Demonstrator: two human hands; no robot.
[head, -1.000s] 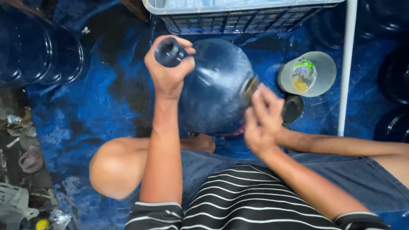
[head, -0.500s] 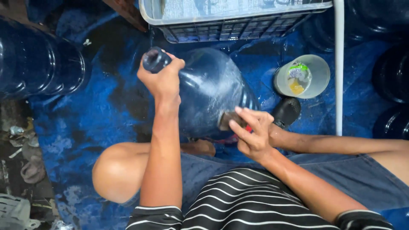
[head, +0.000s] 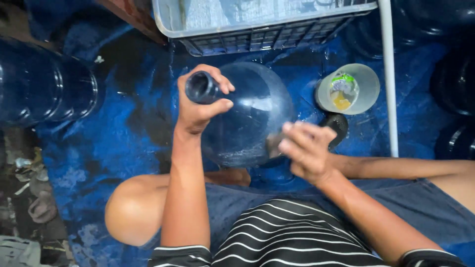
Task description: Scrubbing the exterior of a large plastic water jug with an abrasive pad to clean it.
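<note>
Two hands work one big dark-blue water jug (head: 252,118) lying tilted on the wet blue floor before my knees: my left hand (head: 198,111) grips its neck closed, my right hand (head: 307,148) presses a small scrubber, blurred, against its side. Just right stands a pale round tub (head: 368,81) holding green-and-yellow packets, and a grey crate (head: 257,24) sits at the far edge.

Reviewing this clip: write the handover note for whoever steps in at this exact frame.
Left hand: fingers wrapped round the neck of the large blue water jug, which is tilted over the blue floor sheet.
Right hand: presses a small scrubbing pad, mostly hidden, against the jug's lower side.
Nearby: small tub, grey crate, white pole.
Done: cannot tell how much is scrubbed. Left: remaining surface unclear.
</note>
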